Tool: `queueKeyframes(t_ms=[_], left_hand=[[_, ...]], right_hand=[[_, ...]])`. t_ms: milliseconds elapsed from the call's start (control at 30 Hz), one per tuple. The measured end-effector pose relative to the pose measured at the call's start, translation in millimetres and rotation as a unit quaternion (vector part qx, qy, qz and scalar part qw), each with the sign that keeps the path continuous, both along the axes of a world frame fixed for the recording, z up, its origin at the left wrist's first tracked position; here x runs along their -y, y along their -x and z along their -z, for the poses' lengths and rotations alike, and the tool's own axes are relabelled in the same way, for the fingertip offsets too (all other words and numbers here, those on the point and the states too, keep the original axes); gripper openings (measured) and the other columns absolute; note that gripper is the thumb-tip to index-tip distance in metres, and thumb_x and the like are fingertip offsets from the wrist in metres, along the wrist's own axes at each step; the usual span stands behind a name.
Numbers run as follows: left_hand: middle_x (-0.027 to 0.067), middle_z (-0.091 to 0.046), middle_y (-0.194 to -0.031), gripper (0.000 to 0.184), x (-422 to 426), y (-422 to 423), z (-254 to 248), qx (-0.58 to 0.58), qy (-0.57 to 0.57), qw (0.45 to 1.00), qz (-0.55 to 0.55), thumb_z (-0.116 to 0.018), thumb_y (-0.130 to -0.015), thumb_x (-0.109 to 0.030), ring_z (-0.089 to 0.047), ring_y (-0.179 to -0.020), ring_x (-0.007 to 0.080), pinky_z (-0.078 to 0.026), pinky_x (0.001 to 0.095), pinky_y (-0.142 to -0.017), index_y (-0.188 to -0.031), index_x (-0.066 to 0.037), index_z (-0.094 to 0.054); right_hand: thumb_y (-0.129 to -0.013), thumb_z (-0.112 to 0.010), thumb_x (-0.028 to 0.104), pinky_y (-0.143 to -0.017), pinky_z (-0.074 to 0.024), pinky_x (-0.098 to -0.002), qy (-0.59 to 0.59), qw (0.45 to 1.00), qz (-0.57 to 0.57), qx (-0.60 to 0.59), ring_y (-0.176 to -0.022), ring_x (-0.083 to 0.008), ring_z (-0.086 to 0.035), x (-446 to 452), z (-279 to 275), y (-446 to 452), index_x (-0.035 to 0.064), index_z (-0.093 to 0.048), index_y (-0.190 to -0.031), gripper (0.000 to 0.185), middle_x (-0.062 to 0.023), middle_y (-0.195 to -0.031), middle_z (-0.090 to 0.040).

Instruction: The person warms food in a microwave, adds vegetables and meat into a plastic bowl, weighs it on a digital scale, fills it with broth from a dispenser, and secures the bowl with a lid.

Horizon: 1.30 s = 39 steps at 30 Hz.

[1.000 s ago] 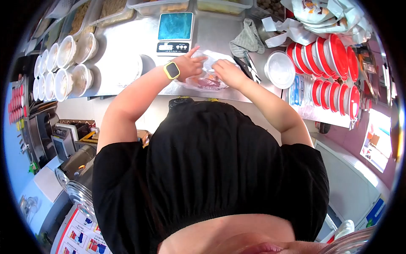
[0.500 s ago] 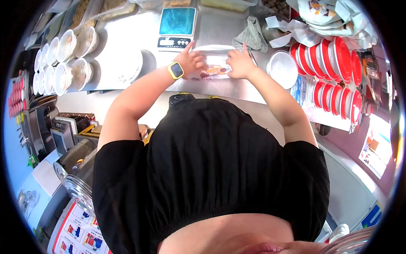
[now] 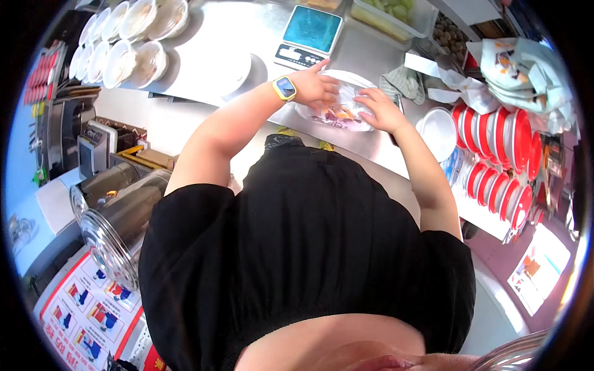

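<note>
A thin whitish plastic bag (image 3: 344,116) with orange and purple print lies on the steel counter, close to its front edge. Its far side has a rounded pale outline; whether anything is inside or beneath it I cannot tell. My left hand (image 3: 314,88), with a yellow watch on its wrist, rests on the bag's left side, fingers spread. On the right side, my right hand (image 3: 382,111) touches the bag with its fingers apart. Just beyond my left hand sits a digital scale (image 3: 309,37) with a blue-green top. A grey-green cloth (image 3: 403,83) lies past my right hand.
Filled clear bowls (image 3: 142,62) stand in rows at the left, near a white round stack (image 3: 229,65). To the right are a white tub (image 3: 437,133), red-rimmed lids or bowls (image 3: 495,139) in rows, and a pile of printed bags (image 3: 516,74). A green-filled container (image 3: 396,18) stands behind.
The view has turned and shifted, so the counter things appear displaced. Both hands stay at the bag, which now shows a wider, rounder outline. My right hand's fingers have spread over its right side.
</note>
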<state>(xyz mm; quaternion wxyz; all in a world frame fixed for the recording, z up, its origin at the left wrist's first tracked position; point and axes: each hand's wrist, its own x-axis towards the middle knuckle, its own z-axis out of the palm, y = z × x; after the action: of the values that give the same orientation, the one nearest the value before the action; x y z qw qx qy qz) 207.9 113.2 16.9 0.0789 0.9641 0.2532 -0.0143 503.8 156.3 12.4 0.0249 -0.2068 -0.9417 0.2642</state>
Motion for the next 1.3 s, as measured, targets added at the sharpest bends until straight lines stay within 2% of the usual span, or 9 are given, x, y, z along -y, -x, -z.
queueKeyframes(t_ms=[200,400,567,633,700,733,800,1067,1300], left_hand=[[-0.0063,-0.060,-0.117,0.029,25,6,-11,0.113,-0.072,0.984,-0.114,-0.056,-0.083,-0.019,-0.046,-0.124,0.0137,-0.016,0.0578,-0.113,-0.110,-0.023,-0.064],[-0.0041,-0.062,-0.112,0.029,60,20,-50,0.225,-0.134,0.918,-0.297,-0.067,-0.074,-0.010,-0.055,-0.111,0.0180,-0.035,0.0435,-0.103,-0.101,-0.020,-0.066],[0.0168,-0.056,-0.115,0.033,128,136,-36,0.267,-0.233,0.678,-0.644,-0.062,-0.080,-0.008,-0.049,-0.111,0.0339,-0.037,0.0440,-0.096,-0.113,-0.006,-0.061],[0.0183,-0.057,-0.114,0.032,142,187,-13,0.335,-0.208,0.520,-0.758,-0.056,-0.089,-0.013,-0.052,-0.106,0.0342,-0.039,0.0448,-0.094,-0.117,0.003,-0.056],[0.0152,-0.058,-0.112,0.036,149,239,33,0.457,0.008,0.422,-0.783,-0.055,-0.093,-0.019,-0.056,-0.096,0.0251,-0.046,0.0375,-0.085,-0.121,0.004,-0.054],[0.0152,-0.058,-0.112,0.036,147,244,32,0.457,0.005,0.422,-0.783,-0.055,-0.093,-0.019,-0.056,-0.096,0.0251,-0.046,0.0375,-0.085,-0.121,0.004,-0.054],[0.0110,-0.059,-0.109,0.038,135,249,27,0.602,0.227,0.314,-0.698,-0.055,-0.094,-0.019,-0.056,-0.087,0.0152,-0.048,0.0278,-0.075,-0.124,0.006,-0.053],[0.0026,-0.059,-0.083,0.031,142,254,25,0.650,0.318,0.276,-0.633,-0.056,-0.092,-0.009,-0.052,-0.071,0.0085,-0.046,0.0212,-0.069,-0.120,0.006,-0.054],[0.0012,-0.062,-0.087,0.024,122,152,-74,0.612,0.391,0.343,-0.596,-0.058,-0.092,-0.009,-0.055,-0.073,0.0069,-0.047,0.0191,-0.069,-0.112,0.003,-0.056]], right_hand=[[-0.078,-0.062,0.010,-0.093,-0.0440,-0.0406,-0.104,0.989,0.101,0.016,-0.110,-0.0305,-0.053,5,12,0,0.0097,-0.061,-0.112,0.034,-0.0111,-0.115,-0.058],[-0.079,-0.061,0.009,-0.088,-0.0467,-0.0399,-0.107,0.983,0.121,-0.090,-0.097,-0.0315,-0.058,18,-44,40,0.0081,-0.064,-0.102,0.023,-0.0124,-0.107,-0.060],[-0.086,-0.058,0.011,-0.079,-0.0500,-0.0340,0.151,0.921,0.255,-0.253,-0.090,-0.0215,-0.061,43,-51,139,0.0074,-0.064,-0.108,0.023,-0.0108,-0.101,-0.063],[-0.090,-0.055,0.015,-0.080,-0.0512,-0.0328,0.437,0.829,0.284,-0.203,-0.091,-0.0192,-0.062,45,-40,196,0.0033,-0.062,-0.113,0.027,-0.0108,-0.109,-0.061],[-0.092,-0.051,0.018,-0.080,-0.0537,-0.0330,0.614,0.693,0.327,-0.188,-0.091,-0.0231,-0.063,44,-30,254,-0.0023,-0.057,-0.118,0.033,-0.0133,-0.112,-0.060],[-0.092,-0.051,0.019,-0.077,-0.0553,-0.0327,0.610,0.691,0.358,-0.148,-0.091,-0.0243,-0.064,43,-22,280,-0.0040,-0.055,-0.120,0.036,-0.0144,-0.111,-0.060],[-0.092,-0.050,0.020,-0.074,-0.0568,-0.0324,0.603,0.687,0.390,-0.112,-0.090,-0.0255,-0.064,35,-1,317,-0.0056,-0.053,-0.121,0.039,-0.0155,-0.110,-0.060],[-0.091,-0.054,0.018,-0.063,-0.0566,-0.0287,0.491,0.779,0.371,-0.121,-0.084,-0.0181,-0.064,41,-4,319,0.0002,-0.054,-0.098,0.019,-0.0114,-0.087,-0.061],[-0.093,-0.055,0.025,-0.069,-0.0546,-0.0281,0.526,0.726,0.405,-0.181,-0.080,-0.0134,-0.062,51,-88,180,0.0038,-0.053,-0.103,0.023,-0.0053,-0.094,-0.061]])
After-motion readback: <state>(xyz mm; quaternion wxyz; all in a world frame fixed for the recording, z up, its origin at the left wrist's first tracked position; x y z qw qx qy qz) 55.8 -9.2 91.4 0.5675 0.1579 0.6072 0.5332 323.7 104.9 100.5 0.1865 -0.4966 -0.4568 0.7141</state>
